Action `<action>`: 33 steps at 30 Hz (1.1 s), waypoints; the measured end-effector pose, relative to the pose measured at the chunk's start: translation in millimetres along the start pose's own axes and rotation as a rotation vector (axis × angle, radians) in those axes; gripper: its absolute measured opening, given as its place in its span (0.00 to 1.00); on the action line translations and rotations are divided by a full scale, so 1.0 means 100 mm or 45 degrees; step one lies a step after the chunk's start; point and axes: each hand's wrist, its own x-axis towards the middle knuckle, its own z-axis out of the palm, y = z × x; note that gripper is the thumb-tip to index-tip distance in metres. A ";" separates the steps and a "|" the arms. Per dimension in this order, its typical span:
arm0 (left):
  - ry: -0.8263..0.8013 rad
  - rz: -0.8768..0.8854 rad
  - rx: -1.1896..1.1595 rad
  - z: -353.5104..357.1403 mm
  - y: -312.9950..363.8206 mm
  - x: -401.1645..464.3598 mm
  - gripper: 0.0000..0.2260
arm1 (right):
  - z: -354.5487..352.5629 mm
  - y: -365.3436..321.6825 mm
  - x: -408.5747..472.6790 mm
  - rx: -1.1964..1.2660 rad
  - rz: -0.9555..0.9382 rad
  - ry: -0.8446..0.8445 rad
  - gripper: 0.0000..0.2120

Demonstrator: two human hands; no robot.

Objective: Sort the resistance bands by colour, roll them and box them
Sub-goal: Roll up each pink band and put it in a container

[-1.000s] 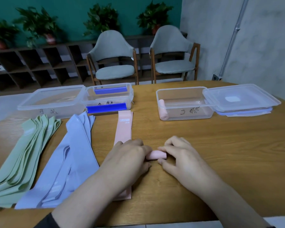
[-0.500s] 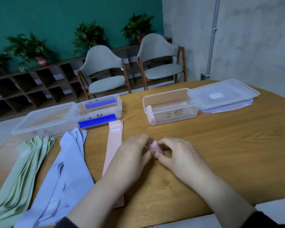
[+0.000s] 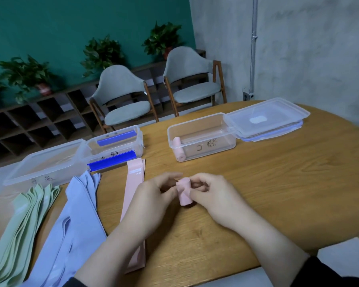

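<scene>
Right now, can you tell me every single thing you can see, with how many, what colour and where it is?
Rolled band: one, pink, held between both hands above the table.
Rolled band in box: one, pink, left end of the open clear box.
Flat pink band: at least one, under the left arm.
Purple bands: a pile, left of the pink.
Green bands: a pile, far left.
Other clear boxes: two, back left, one with blue clips.
Lids: clear, stacked, back right.
Table: one, wood.
Chairs: two, grey, behind the table.
Potted plants: several, green, on the shelf.
Left hand: pinching the roll.
Right hand: pinching the roll.
</scene>
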 end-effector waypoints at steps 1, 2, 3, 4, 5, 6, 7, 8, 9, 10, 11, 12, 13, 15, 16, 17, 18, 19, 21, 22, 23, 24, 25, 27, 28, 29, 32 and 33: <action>-0.005 -0.041 -0.085 -0.03 0.01 0.03 0.10 | -0.01 -0.01 0.00 0.099 0.031 0.009 0.05; -0.012 -0.069 -0.165 -0.04 0.03 0.06 0.09 | -0.02 -0.02 0.00 0.181 0.059 0.017 0.05; -0.020 -0.085 -0.231 -0.05 0.05 0.08 0.08 | -0.03 -0.04 0.00 0.244 0.083 0.018 0.05; -0.030 -0.092 -0.288 -0.05 0.06 0.11 0.07 | -0.04 -0.05 -0.01 0.312 0.100 0.012 0.05; -0.043 -0.089 -0.333 -0.05 0.08 0.14 0.07 | -0.06 -0.06 -0.02 0.386 0.122 0.010 0.05; -0.064 -0.077 -0.378 -0.05 0.10 0.17 0.07 | -0.07 -0.10 -0.03 0.466 0.145 0.011 0.06; -0.099 -0.051 -0.419 -0.05 0.11 0.20 0.07 | -0.10 -0.12 -0.03 0.531 0.162 0.016 0.06; -0.138 -0.009 -0.439 -0.06 0.13 0.24 0.08 | -0.13 -0.16 -0.03 0.566 0.165 0.025 0.06; -0.155 0.038 -0.444 -0.08 0.15 0.28 0.07 | -0.17 -0.19 -0.02 0.563 0.158 0.044 0.06; -0.131 0.077 -0.456 -0.10 0.16 0.33 0.07 | -0.22 -0.22 0.00 0.535 0.145 0.076 0.06; -0.062 0.101 -0.487 -0.11 0.16 0.40 0.06 | -0.28 -0.24 0.03 0.498 0.139 0.119 0.06; 0.038 0.105 -0.528 -0.11 0.16 0.48 0.06 | -0.35 -0.27 0.07 0.464 0.137 0.161 0.06; 0.151 0.090 -0.548 -0.11 0.14 0.58 0.06 | -0.43 -0.32 0.13 0.429 0.133 0.194 0.06; 0.371 0.039 -0.494 -0.07 0.05 0.80 0.08 | -0.58 -0.45 0.31 0.299 0.114 0.239 0.04; 0.430 0.017 -0.443 -0.04 0.00 0.89 0.09 | -0.65 -0.54 0.42 0.212 0.101 0.261 0.03; 0.456 -0.014 -0.393 0.01 -0.05 0.95 0.09 | -0.70 -0.61 0.55 0.103 0.091 0.284 0.03; 0.461 -0.054 -0.358 0.05 -0.10 0.99 0.10 | -0.73 -0.69 0.70 -0.027 0.085 0.299 0.02; 0.456 -0.099 -0.333 0.09 -0.16 1.02 0.12 | -0.74 -0.75 0.86 -0.177 0.079 0.295 0.02; 0.409 -0.157 -0.268 0.16 -0.30 1.05 0.17 | -0.71 -0.84 1.18 -0.474 0.088 0.252 0.04; 0.377 -0.177 -0.242 0.18 -0.35 1.06 0.19 | -0.67 -0.85 1.34 -0.605 0.125 0.226 0.05; 0.348 -0.203 -0.229 0.18 -0.38 1.06 0.20 | -0.62 -0.86 1.49 -0.737 0.183 0.191 0.07; 0.328 -0.228 -0.215 0.17 -0.41 1.07 0.21 | -0.56 -0.86 1.63 -0.875 0.259 0.140 0.08; 0.309 -0.238 -0.181 0.15 -0.42 1.06 0.20 | -0.50 -0.85 1.75 -1.007 0.334 0.081 0.10; 0.266 -0.221 -0.099 0.13 -0.40 1.03 0.16 | -0.37 -0.80 1.94 -1.210 0.466 -0.024 0.09; 0.240 -0.210 -0.077 0.12 -0.38 1.01 0.15 | -0.31 -0.78 2.01 -1.287 0.522 -0.060 0.09; 0.214 -0.194 -0.059 0.11 -0.37 1.00 0.14 | -0.25 -0.75 2.06 -1.351 0.571 -0.085 0.09; 0.157 -0.134 0.014 0.11 -0.38 1.01 0.12 | -0.12 -0.73 2.13 -1.511 0.650 -0.161 0.13; 0.148 -0.122 0.029 0.11 -0.40 1.01 0.11 | -0.10 -0.74 2.14 -1.538 0.674 -0.190 0.14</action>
